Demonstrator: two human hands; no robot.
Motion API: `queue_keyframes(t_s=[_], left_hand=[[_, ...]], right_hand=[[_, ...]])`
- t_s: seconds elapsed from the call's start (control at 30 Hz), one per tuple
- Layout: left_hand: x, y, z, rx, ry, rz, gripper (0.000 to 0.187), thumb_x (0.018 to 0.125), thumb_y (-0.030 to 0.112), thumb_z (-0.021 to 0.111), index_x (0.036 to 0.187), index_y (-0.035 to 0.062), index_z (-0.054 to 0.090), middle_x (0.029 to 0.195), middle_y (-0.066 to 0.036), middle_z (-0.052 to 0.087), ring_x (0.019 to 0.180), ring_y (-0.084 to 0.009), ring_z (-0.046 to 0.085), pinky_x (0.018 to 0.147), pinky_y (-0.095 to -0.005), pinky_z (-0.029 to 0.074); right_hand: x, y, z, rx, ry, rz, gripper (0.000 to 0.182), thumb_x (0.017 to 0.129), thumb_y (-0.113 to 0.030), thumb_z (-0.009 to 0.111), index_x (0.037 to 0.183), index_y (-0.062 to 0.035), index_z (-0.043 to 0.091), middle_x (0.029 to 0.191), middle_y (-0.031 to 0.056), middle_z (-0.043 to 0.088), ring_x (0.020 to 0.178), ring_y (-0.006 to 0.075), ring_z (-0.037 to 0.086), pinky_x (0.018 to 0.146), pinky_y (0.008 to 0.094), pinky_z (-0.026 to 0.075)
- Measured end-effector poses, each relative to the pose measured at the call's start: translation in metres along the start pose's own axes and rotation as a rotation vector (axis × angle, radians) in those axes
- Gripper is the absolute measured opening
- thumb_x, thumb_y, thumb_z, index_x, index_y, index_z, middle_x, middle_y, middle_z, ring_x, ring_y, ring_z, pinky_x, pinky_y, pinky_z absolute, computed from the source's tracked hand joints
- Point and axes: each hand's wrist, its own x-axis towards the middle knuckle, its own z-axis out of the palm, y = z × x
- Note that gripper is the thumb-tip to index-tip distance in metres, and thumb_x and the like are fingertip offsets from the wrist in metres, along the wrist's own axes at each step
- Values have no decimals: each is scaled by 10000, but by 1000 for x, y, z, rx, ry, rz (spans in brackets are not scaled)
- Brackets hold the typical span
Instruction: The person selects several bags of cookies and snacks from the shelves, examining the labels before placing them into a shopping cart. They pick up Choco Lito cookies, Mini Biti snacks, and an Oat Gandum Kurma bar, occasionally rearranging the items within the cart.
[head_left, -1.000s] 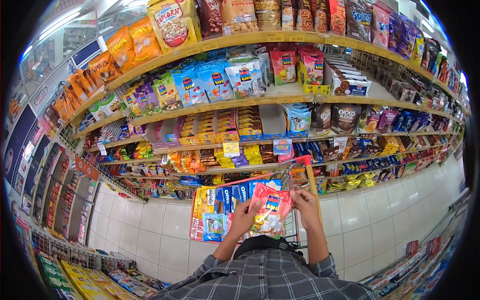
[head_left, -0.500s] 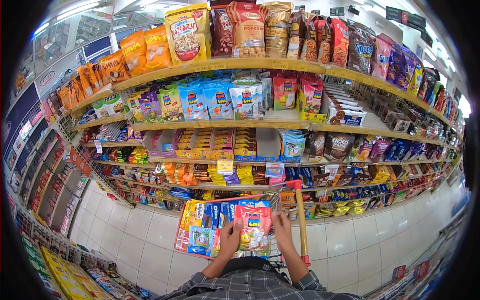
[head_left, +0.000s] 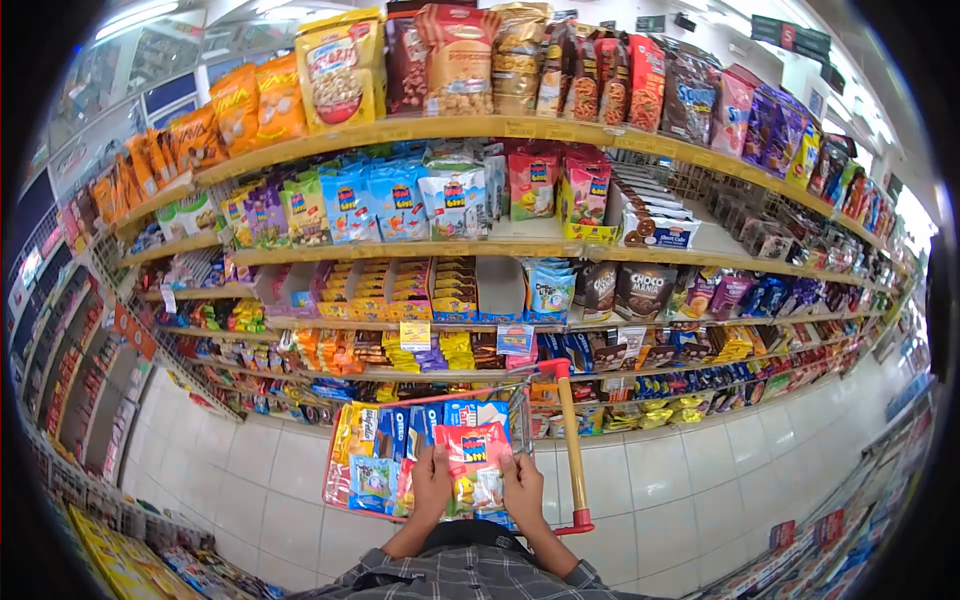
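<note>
A pink snack bag [head_left: 474, 462] is held upright between both hands, its front facing the camera, above a shopping cart. My left hand [head_left: 432, 486] grips the bag's left edge. On its right edge, my right hand [head_left: 523, 487] closes with thumb and fingers. Behind and beside the bag, the cart holds a yellow pack [head_left: 362, 430], blue Oreo packs [head_left: 394, 430] and a light blue pouch [head_left: 373, 482]. The cart's yellow handle bar [head_left: 574, 450] with red ends stands to the right of my right hand.
Long shelves [head_left: 400, 250] of snacks curve across the front, with popcorn bags [head_left: 458, 62] on top. More shelving stands at the far left and lower right. Pale floor tiles [head_left: 680, 500] show around the cart.
The view has shifted, so shelves and cart appear further left. My right hand, earlier at the bag's upper right corner with fingers raised, now grips its right edge.
</note>
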Motion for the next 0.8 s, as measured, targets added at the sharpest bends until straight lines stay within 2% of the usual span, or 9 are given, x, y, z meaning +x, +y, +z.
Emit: queue_keyframes(t_s=[0.2,0.27,0.33,0.37,0.43,0.47,0.53,0.57,0.8], left_hand=[[2,-3,-3,16,-41,33,354,1038,270,466,786,25,508,589,-11,406,577,-70,370,491,-293,319],[4,-21,-5,17,-100,79,316,1035,247,473,804,35,517,582,-3,413,555,-64,391,477,-274,336],[6,-15,-16,-188,-245,-406,262,1024,239,494,838,60,539,584,13,446,526,-67,449,452,-247,373],[8,-29,-22,-140,-214,-372,386,1019,399,475,812,85,563,611,23,500,516,-103,486,493,-277,424],[9,-70,-46,-156,-267,-387,302,1007,349,505,892,80,578,690,-8,569,561,-118,553,505,-288,446],[1,-79,-59,-186,-215,-365,221,992,273,514,946,71,588,764,-26,589,613,-111,579,532,-279,458],[-4,-46,-70,-186,-107,-535,176,975,216,509,990,68,603,780,-23,584,649,-102,582,566,-263,463],[-12,-57,-77,-179,-98,-569,178,974,210,507,1019,69,604,787,-21,586,656,-101,583,577,-257,465],[-65,-93,-117,-48,-140,-744,237,988,266,517,1092,70,601,849,-21,615,690,-102,592,601,-246,471]], right_hand=[[0,10,5,85,41,10,317,993,-261,573,787,-23,534,670,4,484,658,64,423,567,260,367],[9,22,3,3,52,-104,279,994,-214,553,793,-22,530,700,11,493,688,81,433,598,271,383],[11,35,-14,-15,16,-73,209,988,-148,519,826,-16,525,748,31,506,732,115,453,654,294,410],[14,38,-22,-69,47,-64,190,987,-148,515,852,-15,519,750,46,513,737,126,470,669,302,423],[24,22,-44,-261,48,-75,185,994,-151,508,876,-8,520,746,62,519,732,138,485,659,315,432],[25,13,-52,-260,54,-37,227,984,-184,531,872,12,547,689,133,534,633,183,497,615,340,434],[34,34,-69,-243,18,38,276,993,-230,564,849,4,532,604,52,465,567,97,396,511,298,351],[35,50,-73,-157,16,105,290,999,-246,564,845,-2,533,609,26,462,581,78,391,508,287,339],[5,66,-36,-185,-88,32,294,1008,-255,548,850,-8,532,639,39,479,603,92,406,538,282,374]])
